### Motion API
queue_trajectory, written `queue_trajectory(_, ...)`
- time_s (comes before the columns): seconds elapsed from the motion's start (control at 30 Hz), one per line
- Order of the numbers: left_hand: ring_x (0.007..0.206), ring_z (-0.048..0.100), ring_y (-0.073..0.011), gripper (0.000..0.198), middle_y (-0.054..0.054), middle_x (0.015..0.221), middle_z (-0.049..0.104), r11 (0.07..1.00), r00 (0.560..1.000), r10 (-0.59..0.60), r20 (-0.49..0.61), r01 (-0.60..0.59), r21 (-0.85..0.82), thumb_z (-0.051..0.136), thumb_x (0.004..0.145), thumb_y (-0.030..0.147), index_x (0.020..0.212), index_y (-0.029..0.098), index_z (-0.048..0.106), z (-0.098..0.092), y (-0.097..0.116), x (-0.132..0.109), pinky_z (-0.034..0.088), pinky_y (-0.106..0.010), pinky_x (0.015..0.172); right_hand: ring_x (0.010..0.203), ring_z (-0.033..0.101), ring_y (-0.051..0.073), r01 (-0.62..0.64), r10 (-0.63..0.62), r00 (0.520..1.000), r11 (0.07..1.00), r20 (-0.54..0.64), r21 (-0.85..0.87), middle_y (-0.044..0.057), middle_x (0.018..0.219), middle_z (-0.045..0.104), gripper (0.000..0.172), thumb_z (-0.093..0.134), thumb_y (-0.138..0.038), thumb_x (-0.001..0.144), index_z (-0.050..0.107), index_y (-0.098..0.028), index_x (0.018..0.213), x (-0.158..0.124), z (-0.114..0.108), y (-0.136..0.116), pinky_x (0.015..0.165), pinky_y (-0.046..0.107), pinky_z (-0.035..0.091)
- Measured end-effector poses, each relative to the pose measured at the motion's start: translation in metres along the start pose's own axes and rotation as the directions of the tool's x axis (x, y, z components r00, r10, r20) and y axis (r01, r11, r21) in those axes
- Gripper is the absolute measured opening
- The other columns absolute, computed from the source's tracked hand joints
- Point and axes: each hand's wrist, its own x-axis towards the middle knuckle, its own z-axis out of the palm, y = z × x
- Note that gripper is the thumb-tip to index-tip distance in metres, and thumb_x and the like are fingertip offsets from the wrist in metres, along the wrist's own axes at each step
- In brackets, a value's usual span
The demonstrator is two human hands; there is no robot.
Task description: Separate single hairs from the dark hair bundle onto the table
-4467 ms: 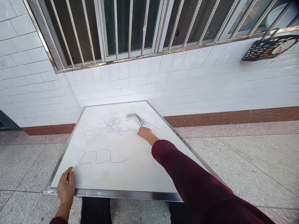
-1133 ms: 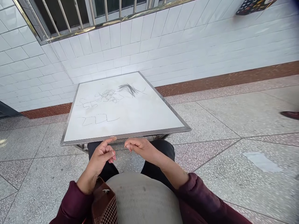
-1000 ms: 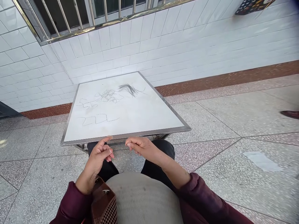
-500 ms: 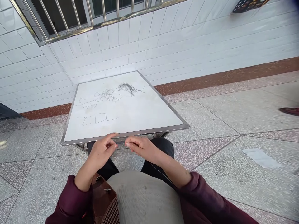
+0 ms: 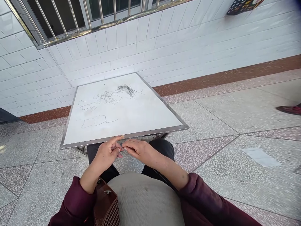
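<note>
My left hand (image 5: pixel 107 154) and my right hand (image 5: pixel 142 152) meet over my lap, just off the near edge of the white table (image 5: pixel 145 116). Both are closed in a pinch, with the fingertips touching or nearly so. Whatever lies between them is too small to make out. A thin pale thread (image 5: pixel 161 176) runs below my right wrist toward my lap; its upper end is hidden. On the tabletop lie a dense bunch of dark strands (image 5: pixel 127 89), a loose tangle of thin strands (image 5: pixel 107 96) and a single bent strand (image 5: pixel 100 120) closer to me.
A metal rim (image 5: pixel 174 128) edges the table, which stands against a white tiled wall (image 5: pixel 113 53) below a barred window (image 5: pixel 94 14). A brown bag (image 5: pixel 105 197) rests at my left side. White paper (image 5: pixel 261 157) lies on the floor; another person's shoe (image 5: pixel 289 110) shows at the right.
My hands have come together: the left moved right and slightly down, the right moved a little left, closing the gap between their fingertips. The strands on the table stay put.
</note>
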Motion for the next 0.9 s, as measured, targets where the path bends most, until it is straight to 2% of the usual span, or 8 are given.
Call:
queue_trajectory(0.2,0.067,0.07,-0.0147,0.05,0.0,0.089,0.068,0.998,0.999,-0.036,-0.012,0.036,-0.043,0.053,0.082,0.013,0.128,0.029,0.056,0.003,0.003,0.0,0.054,-0.026,0.062,0.076,0.063,0.016,0.031,-0.037,0.996,0.997,-0.079,-0.074,0.003,0.086,0.067,0.021,0.041,-0.016,0.095,0.061,-0.021,0.095,-0.001,0.003,-0.002,0.066,0.026,0.049)
queue_trajectory(0.33,0.067,0.071,-0.015,0.046,0.0,0.084,0.068,0.99,0.996,-0.064,-0.056,0.056,-0.133,0.057,0.081,0.015,0.125,0.026,0.057,0.007,0.003,0.001,0.055,-0.026,0.062,0.073,0.063,0.015,0.033,-0.047,0.989,0.994,-0.141,-0.102,0.002,0.085,0.067,0.019,0.042,-0.015,0.094,0.06,-0.021,0.094,-0.001,0.008,0.0,0.064,0.025,0.048)
queue_trajectory(0.67,0.067,0.072,-0.0177,0.041,-0.002,0.08,0.071,0.98,0.983,-0.067,-0.171,0.033,-0.198,0.064,0.077,0.018,0.117,0.022,0.062,0.014,0.001,0.004,0.055,-0.026,0.059,0.067,0.061,0.013,-0.039,0.002,0.971,0.988,-0.238,-0.149,0.001,0.077,0.064,0.019,0.041,-0.014,0.095,0.059,-0.02,0.09,-0.001,0.022,0.003,0.059,0.023,0.045)
queue_trajectory(0.9,0.066,0.071,-0.0166,0.041,-0.001,0.078,0.07,0.974,0.977,-0.092,-0.194,0.048,-0.22,0.062,0.076,0.015,0.117,0.021,0.062,0.017,-0.002,0.006,0.055,-0.026,0.059,0.062,0.06,0.012,-0.074,0.021,0.955,0.982,-0.294,-0.171,0.002,0.073,0.064,0.024,0.036,-0.018,0.098,0.059,-0.018,0.092,-0.003,0.031,0.002,0.053,0.022,0.042)
